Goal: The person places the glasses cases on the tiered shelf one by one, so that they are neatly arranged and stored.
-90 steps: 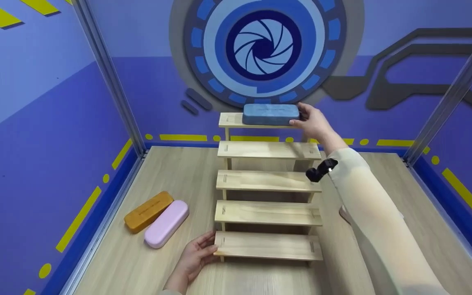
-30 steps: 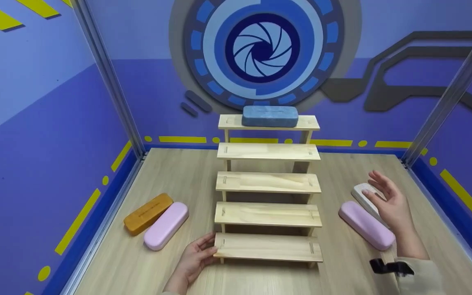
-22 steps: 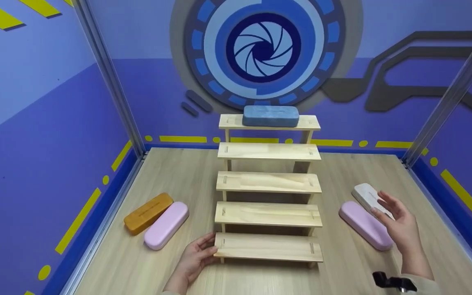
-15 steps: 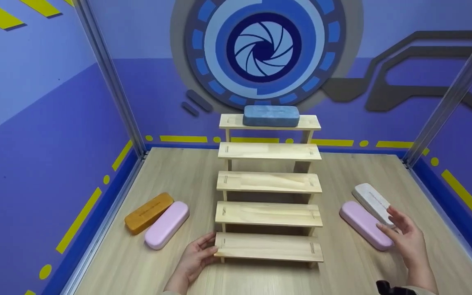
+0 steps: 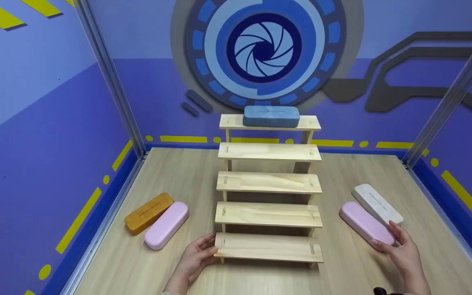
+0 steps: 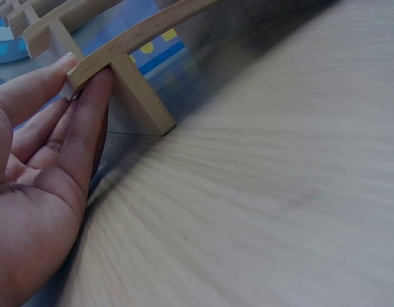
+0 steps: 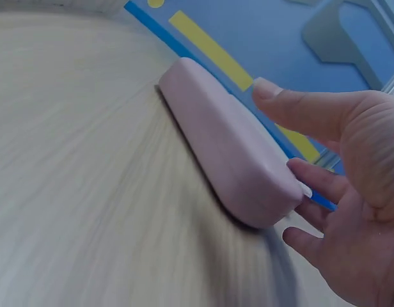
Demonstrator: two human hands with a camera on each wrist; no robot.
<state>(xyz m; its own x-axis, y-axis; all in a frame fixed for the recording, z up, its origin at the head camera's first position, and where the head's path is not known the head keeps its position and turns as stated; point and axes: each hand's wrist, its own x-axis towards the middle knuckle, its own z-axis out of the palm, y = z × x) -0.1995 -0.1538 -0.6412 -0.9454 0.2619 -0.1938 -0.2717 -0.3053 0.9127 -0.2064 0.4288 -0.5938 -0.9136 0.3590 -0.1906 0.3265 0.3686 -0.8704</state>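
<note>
My left hand pinches the left end of the lowest board of a five-step wooden display rack. In the left wrist view the thumb lies on that board's top and a finger goes under it. My right hand is at the near end of a pink glasses case, thumb and fingers spread apart around it. The right wrist view shows the thumb raised above this pink case; whether the fingers touch it I cannot tell. Close beside it lies a white glasses case.
On the rack's top board sits a blue glasses case. Left of the rack, an orange case and another pink case lie side by side on the wooden tabletop. Blue-purple panels enclose the back and sides.
My right hand has let go of the blue case on the top board, withdrawn to the right side and moved down past the white case to the pink case's near end. The left hand stays put.
</note>
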